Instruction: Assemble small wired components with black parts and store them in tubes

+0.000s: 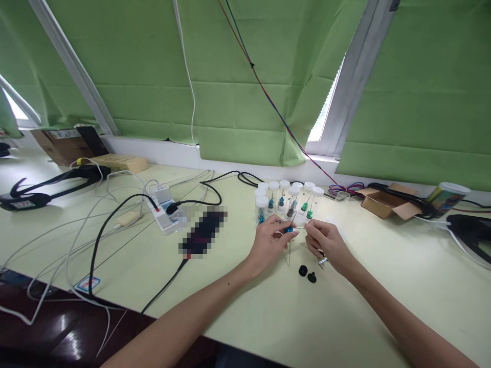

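Observation:
My left hand (271,239) pinches a small blue part (289,230) between thumb and fingertips; thin metal wires stick out near it. Close on its right, my right hand (326,243) is closed with its fingertips on a thin metal rod (300,228) that reaches to the blue part. A small shiny metal piece (322,261) shows under the right hand's curled fingers; whether it is held I cannot tell. Two small black round pieces, one a cap (303,271) and one a disc (312,277), lie on the table just below.
Several clear white-lidded vials (284,194) holding blue, grey or green parts stand behind my hands. A pixelated phone-like device (203,232), a white power strip (164,212) and loose cables lie left. An open cardboard box (387,204) and a canister (447,199) stand right.

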Demonstrator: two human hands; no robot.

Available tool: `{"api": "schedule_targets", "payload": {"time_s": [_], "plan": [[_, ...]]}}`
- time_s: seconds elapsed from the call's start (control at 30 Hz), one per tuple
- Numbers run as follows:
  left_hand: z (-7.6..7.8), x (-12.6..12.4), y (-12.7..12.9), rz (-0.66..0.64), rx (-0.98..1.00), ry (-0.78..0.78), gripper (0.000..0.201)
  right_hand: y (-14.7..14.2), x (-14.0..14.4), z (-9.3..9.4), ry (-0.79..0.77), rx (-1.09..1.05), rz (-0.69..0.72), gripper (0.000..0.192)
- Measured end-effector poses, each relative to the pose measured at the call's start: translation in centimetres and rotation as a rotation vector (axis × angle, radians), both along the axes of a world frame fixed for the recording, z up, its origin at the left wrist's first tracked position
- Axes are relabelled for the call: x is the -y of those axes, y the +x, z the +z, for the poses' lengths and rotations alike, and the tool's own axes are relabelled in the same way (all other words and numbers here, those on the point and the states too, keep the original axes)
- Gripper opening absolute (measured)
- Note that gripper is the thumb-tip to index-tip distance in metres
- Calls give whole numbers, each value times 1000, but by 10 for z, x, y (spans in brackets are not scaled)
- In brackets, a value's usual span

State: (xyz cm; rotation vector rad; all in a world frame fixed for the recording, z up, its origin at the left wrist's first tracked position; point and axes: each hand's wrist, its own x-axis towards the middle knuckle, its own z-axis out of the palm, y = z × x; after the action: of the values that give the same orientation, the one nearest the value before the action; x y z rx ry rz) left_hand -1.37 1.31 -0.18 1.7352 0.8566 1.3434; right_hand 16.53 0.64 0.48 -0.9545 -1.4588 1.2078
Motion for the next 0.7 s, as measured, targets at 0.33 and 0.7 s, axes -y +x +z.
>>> {"api": "schedule_targets", "payload": {"time_s": [0.33, 0.7], "plan": [[-3, -2, 0, 5, -32, 18, 20, -2, -3, 1, -214, -250, 147, 43], [2, -2, 3, 80, 74, -50, 23, -3, -2, 2, -212, -318, 58, 30]]}}
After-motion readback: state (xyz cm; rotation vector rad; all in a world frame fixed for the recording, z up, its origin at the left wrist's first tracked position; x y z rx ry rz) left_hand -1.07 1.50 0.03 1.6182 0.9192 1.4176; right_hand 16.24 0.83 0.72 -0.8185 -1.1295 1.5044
